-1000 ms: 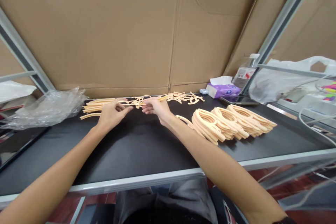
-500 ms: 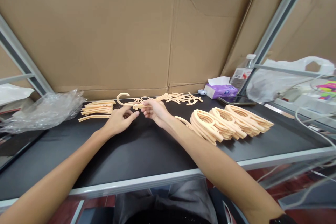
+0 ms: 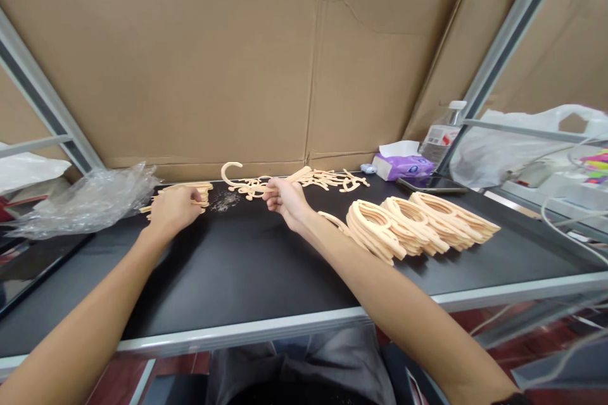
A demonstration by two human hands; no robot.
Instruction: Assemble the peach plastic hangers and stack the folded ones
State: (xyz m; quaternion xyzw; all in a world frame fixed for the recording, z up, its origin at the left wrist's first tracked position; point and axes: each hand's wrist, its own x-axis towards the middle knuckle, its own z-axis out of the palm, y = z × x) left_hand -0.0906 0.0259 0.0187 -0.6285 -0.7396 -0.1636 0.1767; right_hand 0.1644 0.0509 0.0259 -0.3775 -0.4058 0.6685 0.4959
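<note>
My right hand [image 3: 284, 198] is closed on a peach plastic piece with a hook end [image 3: 232, 172], held just above the black table [image 3: 266, 266] near its far edge. My left hand [image 3: 171, 207] rests curled on a small stack of curved peach strips [image 3: 199, 188] at the far left; its fingertips are hidden. A loose heap of small peach parts [image 3: 327, 177] lies behind my right hand. To the right, a row of stacked peach arch-shaped pieces [image 3: 418, 221] leans across the table.
Crumpled clear plastic [image 3: 80, 199] lies at the left. A purple tissue pack [image 3: 403, 161], a phone [image 3: 432, 183] and a water bottle [image 3: 441, 133] stand at the back right. Cardboard [image 3: 237, 63] walls the back. A white bag [image 3: 522, 139] and cables lie on the right.
My left hand let go of the hooked piece and moved left onto the strip stack. My right hand lifted the hooked piece slightly, its hook now raised.
</note>
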